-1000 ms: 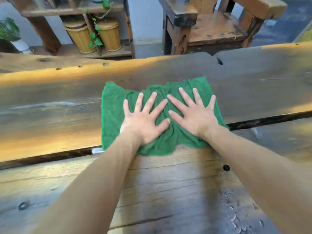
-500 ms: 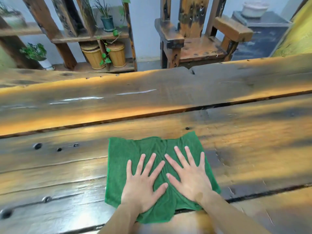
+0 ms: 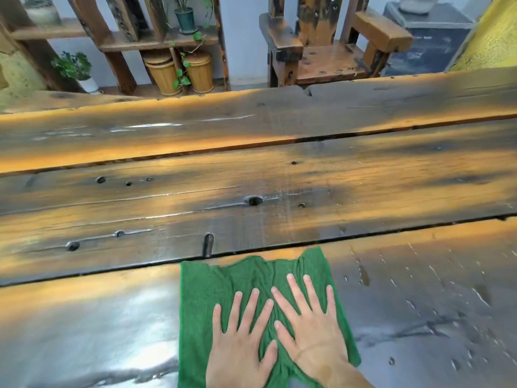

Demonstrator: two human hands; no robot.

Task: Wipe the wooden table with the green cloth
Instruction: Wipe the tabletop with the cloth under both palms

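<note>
The green cloth [image 3: 251, 292] is pressed flat on the tabletop [image 3: 84, 317] beneath the left hand [image 3: 240, 343] and right hand [image 3: 313, 331], fingers spread. Droplets right of the hands are judged still unwiped; damp streaks beyond suggest partial progress.

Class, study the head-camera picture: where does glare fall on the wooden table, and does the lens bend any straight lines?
Head view: pale glare sits on the wet near plank of the wooden table, left of the green cloth; warm orange light streaks the farther planks; the plank seams bow slightly, a wide-angle effect; both hands look sharp.
</note>
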